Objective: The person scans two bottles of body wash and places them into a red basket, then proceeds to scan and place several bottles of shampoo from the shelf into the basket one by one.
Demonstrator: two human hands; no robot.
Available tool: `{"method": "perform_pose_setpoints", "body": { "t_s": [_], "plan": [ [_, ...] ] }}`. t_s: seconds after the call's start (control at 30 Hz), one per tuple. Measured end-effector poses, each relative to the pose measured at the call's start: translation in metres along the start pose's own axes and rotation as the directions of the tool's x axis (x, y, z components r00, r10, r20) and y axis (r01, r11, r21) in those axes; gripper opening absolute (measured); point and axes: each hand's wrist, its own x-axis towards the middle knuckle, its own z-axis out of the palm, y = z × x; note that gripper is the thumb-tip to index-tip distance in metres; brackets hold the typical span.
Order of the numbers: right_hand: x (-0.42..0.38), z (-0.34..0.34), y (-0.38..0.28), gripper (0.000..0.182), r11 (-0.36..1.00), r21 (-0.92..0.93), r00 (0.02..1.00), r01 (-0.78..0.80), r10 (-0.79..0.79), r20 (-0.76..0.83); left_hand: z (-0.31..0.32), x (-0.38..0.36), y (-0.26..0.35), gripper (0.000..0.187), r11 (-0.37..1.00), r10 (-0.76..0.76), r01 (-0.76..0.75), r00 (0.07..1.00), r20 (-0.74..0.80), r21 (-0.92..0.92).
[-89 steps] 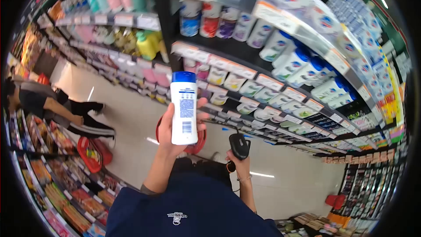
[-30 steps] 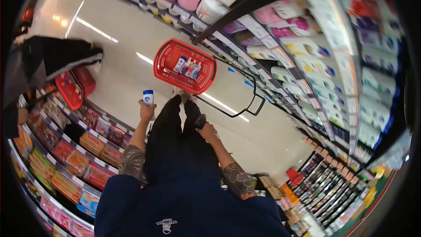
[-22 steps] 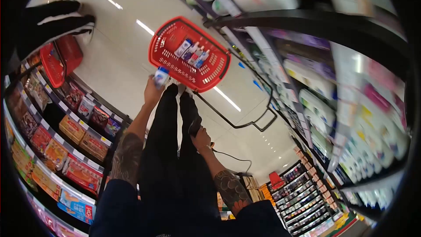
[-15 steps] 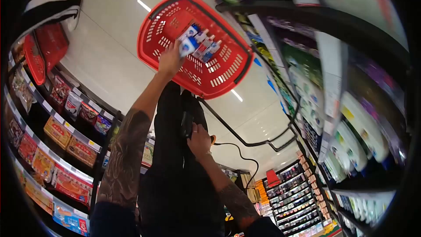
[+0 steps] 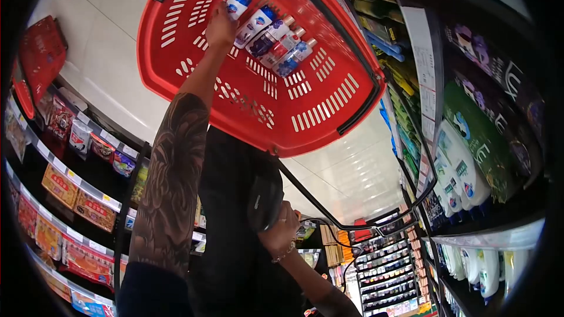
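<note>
My left hand (image 5: 220, 28) reaches into a red shopping basket (image 5: 194, 89), its fingers closed around a white bottle with a blue cap (image 5: 237, 6). Just right of that bottle lies a second blue-and-white bottle (image 5: 255, 27). Beyond it lie a purple bottle (image 5: 269, 35), a red bottle (image 5: 283, 47) and a blue-flowered bottle (image 5: 295, 58) in a row on the basket floor. Low in front of my dark trousers, my right hand (image 5: 281, 230) grips a black rounded handheld device (image 5: 265, 204). Its underside is hidden from me.
Shelves of large pump bottles (image 5: 467, 167) and Lux packs (image 5: 484, 129) rise close on the right. Snack packets (image 5: 88, 261) fill the shelves on the left. Another red basket (image 5: 44, 50) stands at the far left. The basket's black handle (image 5: 329, 214) swings out toward the right shelves.
The basket appears larger and nearer. My left hand has moved left and up within it, with the blue-capped bottle now apart from the others. The black device is still in my right hand.
</note>
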Motion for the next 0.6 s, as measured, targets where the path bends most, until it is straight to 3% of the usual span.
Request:
{"method": "perform_pose_setpoints", "body": {
  "t_s": [0.07,0.17,0.27,0.4,0.47,0.57,0.6],
  "plan": [
    [0.001,0.003,0.004,0.046,1.000,0.008,0.999,0.006,-0.006,-0.044,0.008,0.005,0.000,0.061,1.000,-0.005,0.005,1.000,0.015,-0.006],
    [0.007,0.003,0.003,0.044,1.000,0.015,0.996,0.014,-0.012,-0.084,0.020,0.013,0.003,0.058,0.986,-0.152,0.134,0.969,0.195,0.102],
    [0.007,0.001,0.001,0.044,0.999,0.034,0.996,0.010,-0.007,-0.090,0.031,0.012,-0.014,0.061,0.997,-0.037,0.021,0.975,0.221,0.075],
    [0.004,0.006,0.002,0.045,0.999,0.036,0.998,-0.010,0.013,-0.064,0.041,0.014,-0.052,0.063,0.944,0.260,-0.286,0.952,0.161,0.165],
    [-0.002,0.007,-0.001,0.054,0.999,-0.053,1.000,0.014,-0.013,0.025,0.028,0.002,-0.058,0.059,0.848,0.386,-0.441,0.894,0.227,0.294],
    [-0.012,0.010,-0.015,0.055,0.998,-0.068,0.995,0.018,-0.012,0.095,-0.013,-0.066,-0.034,0.045,0.805,0.281,-0.519,0.761,0.585,0.288],
    [-0.015,0.010,-0.022,0.053,0.998,-0.054,0.995,0.020,-0.015,0.100,-0.029,-0.099,-0.027,0.034,0.757,0.355,-0.588,0.736,0.576,0.284]
  ]
}}
